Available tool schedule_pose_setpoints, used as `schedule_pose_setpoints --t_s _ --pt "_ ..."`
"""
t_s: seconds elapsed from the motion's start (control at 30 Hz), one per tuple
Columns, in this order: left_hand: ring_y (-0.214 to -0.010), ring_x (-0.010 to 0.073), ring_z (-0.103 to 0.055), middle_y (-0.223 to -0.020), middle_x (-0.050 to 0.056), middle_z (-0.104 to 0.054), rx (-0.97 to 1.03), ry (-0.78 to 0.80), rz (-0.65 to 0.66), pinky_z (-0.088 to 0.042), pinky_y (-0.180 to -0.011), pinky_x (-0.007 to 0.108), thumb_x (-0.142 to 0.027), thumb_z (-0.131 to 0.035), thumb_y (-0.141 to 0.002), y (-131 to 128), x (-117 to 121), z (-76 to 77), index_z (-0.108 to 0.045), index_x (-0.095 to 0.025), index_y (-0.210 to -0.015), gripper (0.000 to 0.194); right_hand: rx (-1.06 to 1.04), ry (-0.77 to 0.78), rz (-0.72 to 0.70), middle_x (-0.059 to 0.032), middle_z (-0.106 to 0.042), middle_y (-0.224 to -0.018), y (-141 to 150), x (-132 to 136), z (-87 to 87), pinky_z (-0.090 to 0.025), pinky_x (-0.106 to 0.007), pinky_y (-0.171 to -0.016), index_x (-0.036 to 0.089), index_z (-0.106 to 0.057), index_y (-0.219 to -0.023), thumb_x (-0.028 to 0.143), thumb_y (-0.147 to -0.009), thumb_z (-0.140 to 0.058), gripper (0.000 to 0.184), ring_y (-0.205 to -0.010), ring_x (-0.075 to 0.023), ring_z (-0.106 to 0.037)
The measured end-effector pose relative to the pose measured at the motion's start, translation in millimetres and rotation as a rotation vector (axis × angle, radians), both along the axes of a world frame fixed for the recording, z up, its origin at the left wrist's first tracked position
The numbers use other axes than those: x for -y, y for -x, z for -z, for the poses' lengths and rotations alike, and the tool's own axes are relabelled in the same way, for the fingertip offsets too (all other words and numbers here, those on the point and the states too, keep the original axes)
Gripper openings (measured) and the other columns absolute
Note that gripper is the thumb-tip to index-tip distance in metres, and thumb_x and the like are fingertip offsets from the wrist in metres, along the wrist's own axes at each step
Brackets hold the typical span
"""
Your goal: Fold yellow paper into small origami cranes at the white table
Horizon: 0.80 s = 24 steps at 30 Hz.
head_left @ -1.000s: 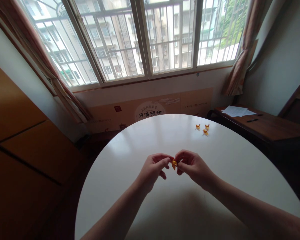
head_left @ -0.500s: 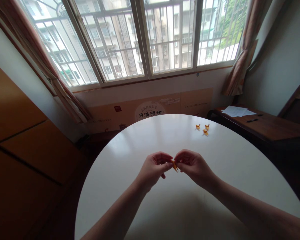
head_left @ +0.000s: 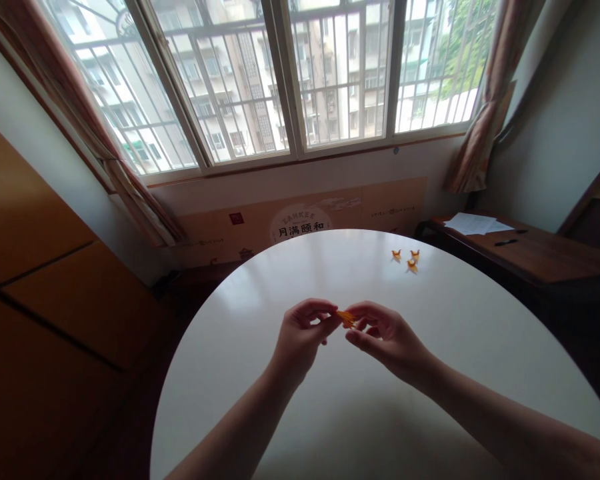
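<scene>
A small piece of folded orange paper (head_left: 347,319) is above the middle of the white round table. The thumb and forefinger of my left hand (head_left: 304,333) pinch its left end. My right hand (head_left: 384,333) is at the paper's other end, its thumb lowered away from the paper. The right fingertips lie beside or behind the paper, and I cannot see exactly where they touch it. Three small orange folded-paper birds, one of them the nearest bird (head_left: 412,267), stand together toward the far right of the table.
The white round table (head_left: 240,413) has its far edge near a printed cardboard panel (head_left: 380,200) under the barred window. To the right, a dark wooden side table (head_left: 545,257) bears paper sheets (head_left: 473,223) and a black pen (head_left: 505,241). An orange-brown cabinet (head_left: 45,287) stands at left.
The folded paper has turned from pointing downward to lying more sideways. My left hand has shifted slightly left and up with it. My right thumb has come off the paper and dropped.
</scene>
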<state>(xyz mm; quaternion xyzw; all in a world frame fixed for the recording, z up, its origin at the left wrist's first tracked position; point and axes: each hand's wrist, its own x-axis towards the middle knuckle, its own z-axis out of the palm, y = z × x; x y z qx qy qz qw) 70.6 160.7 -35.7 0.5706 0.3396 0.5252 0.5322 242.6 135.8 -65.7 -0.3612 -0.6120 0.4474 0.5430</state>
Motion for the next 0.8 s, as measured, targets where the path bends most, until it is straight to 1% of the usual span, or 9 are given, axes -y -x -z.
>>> schedule_pose_setpoints --t_s 0.1,0.2,0.33,0.5,0.67,0.8 --pt "-0.057 0.0085 -0.051 -0.067 0.001 -0.064 -0.011 -0.034 -0.001 -0.041 -0.044 0.016 -0.021 -0.082 -0.066 -2.5 3.2 1.4 -0.072 -0.015 -0.076 0.015 0.011 -0.032 0.033 -0.0054 -0.068 -0.091 2.6 1.6 -0.5 -0.050 -0.026 -0.058 0.019 -0.068 -0.098 0.038 -0.080 -0.076 0.027 -0.073 -0.0150 -0.059" --pt "-0.058 0.0084 -0.050 -0.068 0.001 -0.063 -0.024 -0.045 0.011 -0.043 -0.044 0.016 -0.019 -0.080 -0.068 -4.2 5.3 3.0 -0.073 -0.015 -0.079 0.015 0.022 -0.042 0.068 -0.0056 -0.068 -0.086 3.3 2.8 -4.0 -0.049 -0.025 -0.056 0.018 -0.069 -0.092 0.038 -0.081 -0.074 0.023 -0.071 -0.0152 -0.059" --pt "-0.064 0.0114 -0.056 -0.073 0.003 -0.065 -0.042 -0.045 0.005 -0.048 -0.046 0.017 -0.017 -0.077 -0.069 -4.7 5.6 4.4 -0.073 -0.014 -0.086 0.018 0.042 -0.017 0.070 -0.0056 -0.068 -0.082 2.0 3.2 -7.2 -0.049 -0.025 -0.053 0.016 -0.070 -0.089 0.037 -0.083 -0.071 0.022 -0.067 -0.0149 -0.058" --pt "-0.063 0.0122 -0.059 -0.075 0.005 -0.068 -0.136 -0.040 0.021 -0.053 -0.051 0.021 -0.020 -0.075 -0.072 -3.9 3.7 4.8 -0.073 -0.012 -0.088 0.018 0.023 0.031 0.052 -0.0064 -0.068 -0.082 0.7 0.9 -4.2 -0.050 -0.026 -0.056 0.016 -0.069 -0.090 0.035 -0.084 -0.068 0.021 -0.072 -0.0172 -0.060" --pt "-0.062 0.0126 -0.057 -0.073 0.006 -0.067 -0.234 -0.018 0.052 -0.051 -0.049 0.022 -0.026 -0.075 -0.074 -3.7 3.4 4.2 -0.074 -0.010 -0.086 0.020 0.056 0.045 0.084 -0.0053 -0.066 -0.080 -1.0 -0.2 -3.7 -0.050 -0.024 -0.053 0.016 -0.068 -0.087 0.033 -0.083 -0.067 0.017 -0.073 -0.0170 -0.059" --pt "-0.060 0.0122 -0.055 -0.070 0.004 -0.065 -0.272 -0.020 0.052 -0.051 -0.047 0.021 -0.027 -0.076 -0.073 -4.3 3.5 5.0 -0.073 -0.010 -0.084 0.021 -0.014 0.080 0.063 -0.0043 -0.065 -0.080 -1.8 -1.0 -3.1 -0.051 -0.024 -0.052 0.017 -0.067 -0.088 0.034 -0.082 -0.069 0.018 -0.072 -0.0164 -0.058"
